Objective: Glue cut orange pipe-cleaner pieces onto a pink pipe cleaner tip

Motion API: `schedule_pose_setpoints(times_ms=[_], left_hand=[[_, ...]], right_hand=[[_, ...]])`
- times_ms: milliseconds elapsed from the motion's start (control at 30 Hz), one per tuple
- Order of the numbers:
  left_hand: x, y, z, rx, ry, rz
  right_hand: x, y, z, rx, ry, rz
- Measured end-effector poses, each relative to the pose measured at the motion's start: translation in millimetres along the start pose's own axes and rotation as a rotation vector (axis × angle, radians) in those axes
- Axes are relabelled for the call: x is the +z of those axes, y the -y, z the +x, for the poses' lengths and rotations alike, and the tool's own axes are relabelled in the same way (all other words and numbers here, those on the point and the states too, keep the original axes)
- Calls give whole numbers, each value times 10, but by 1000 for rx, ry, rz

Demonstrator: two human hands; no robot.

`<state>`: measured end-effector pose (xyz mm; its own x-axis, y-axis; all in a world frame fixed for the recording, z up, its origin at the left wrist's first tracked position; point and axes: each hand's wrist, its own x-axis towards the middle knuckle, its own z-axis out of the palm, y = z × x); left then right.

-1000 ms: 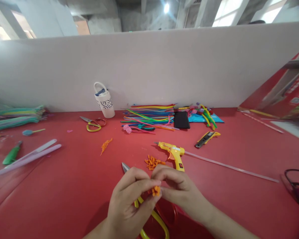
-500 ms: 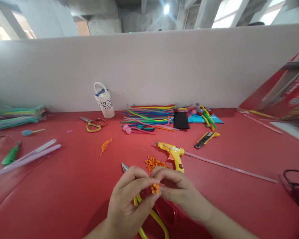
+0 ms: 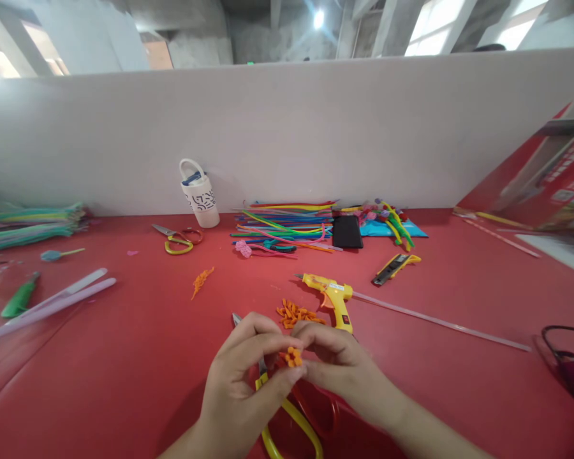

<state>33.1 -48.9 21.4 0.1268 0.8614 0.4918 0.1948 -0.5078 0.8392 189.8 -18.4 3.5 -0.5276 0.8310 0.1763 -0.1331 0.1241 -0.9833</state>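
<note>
A small bundle of short orange pipe-cleaner pieces (image 3: 293,357) is pinched between the fingertips of both hands, its cut ends facing me. My left hand (image 3: 242,382) is closed on it from the left, thumb below and forefinger above. From the right, my right hand (image 3: 347,363) grips its side with thumb and forefinger. Scissors (image 3: 296,421) with one yellow and one red handle lie on the table beneath my hands, partly covered by them. Just beyond my fingers is a pile of cut orange pieces (image 3: 294,312), with a yellow glue gun (image 3: 335,293) beside it.
On the red table (image 3: 138,357) are more scissors (image 3: 176,242), a white cup (image 3: 201,201), many coloured pipe cleaners (image 3: 287,223), a black flat object (image 3: 347,232) and a utility knife (image 3: 395,269). A long glue stick (image 3: 440,321) extends from the gun. A pale partition (image 3: 287,134) stands behind.
The orange bundle and both hands have shifted slightly left and up, and the bundle's ends are turned a little more toward me. Both hands keep their hold.
</note>
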Motion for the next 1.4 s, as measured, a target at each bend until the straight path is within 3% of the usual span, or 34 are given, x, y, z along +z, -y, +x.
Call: schedule_pose_setpoints(times_ms=[333, 400, 567, 800, 900, 1100, 1267, 1400], left_hand=[[7, -2, -1, -27, 6, 10], [4, 13, -1, -50, 13, -7], [-21, 66, 55, -185, -94, -51], [-27, 154, 114, -291, -25, 42], [26, 174, 112, -363, -60, -119], [158, 199, 79, -639, -54, -731], [162, 242, 54, -694, -44, -845], [84, 291, 102, -745, -88, -841]], right_hand=[[37, 20, -11, 73, -20, 13], [31, 31, -8, 99, -46, 97], [-3, 74, 8, 205, -162, 429], [-7, 10, 53, 235, -189, 631], [25, -25, 64, 253, -188, 639], [99, -71, 67, 279, -225, 555], [137, -94, 79, 279, -248, 552], [106, -99, 82, 286, -99, 456]])
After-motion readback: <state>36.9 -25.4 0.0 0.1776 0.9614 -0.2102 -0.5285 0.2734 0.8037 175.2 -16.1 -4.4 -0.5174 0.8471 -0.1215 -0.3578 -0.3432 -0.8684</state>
